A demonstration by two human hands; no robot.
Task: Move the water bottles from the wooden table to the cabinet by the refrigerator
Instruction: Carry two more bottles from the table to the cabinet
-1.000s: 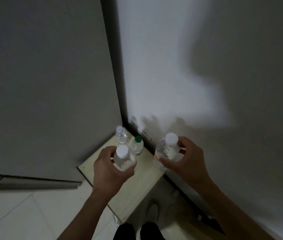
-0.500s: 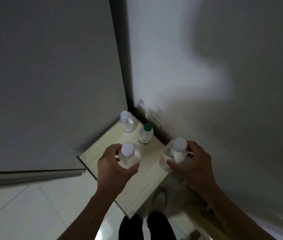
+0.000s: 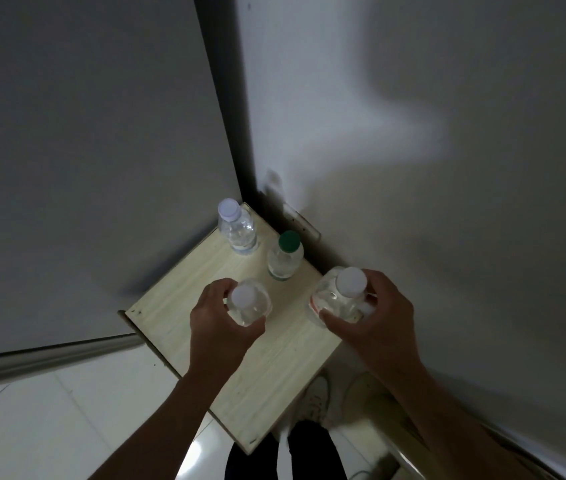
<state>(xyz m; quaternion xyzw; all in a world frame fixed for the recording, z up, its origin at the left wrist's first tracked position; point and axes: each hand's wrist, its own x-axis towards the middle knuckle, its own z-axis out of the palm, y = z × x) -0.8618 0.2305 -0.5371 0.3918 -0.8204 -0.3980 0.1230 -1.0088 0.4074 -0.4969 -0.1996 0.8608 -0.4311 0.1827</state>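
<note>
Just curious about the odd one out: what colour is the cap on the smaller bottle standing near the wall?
Green, on the small bottle, seen in the head view.

Both forearms were bare, with no sleeve, watch or ring showing on the left hand (image 3: 219,323) or the right hand (image 3: 378,327). Below, dark trousers (image 3: 274,455) covered the legs, and pale shoes (image 3: 319,400) showed dimly.

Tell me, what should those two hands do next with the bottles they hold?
Probably lower both and let go. The left hand and right hand each grip a white-capped bottle over the cabinet top, where two bottles already stand at the back.
</note>
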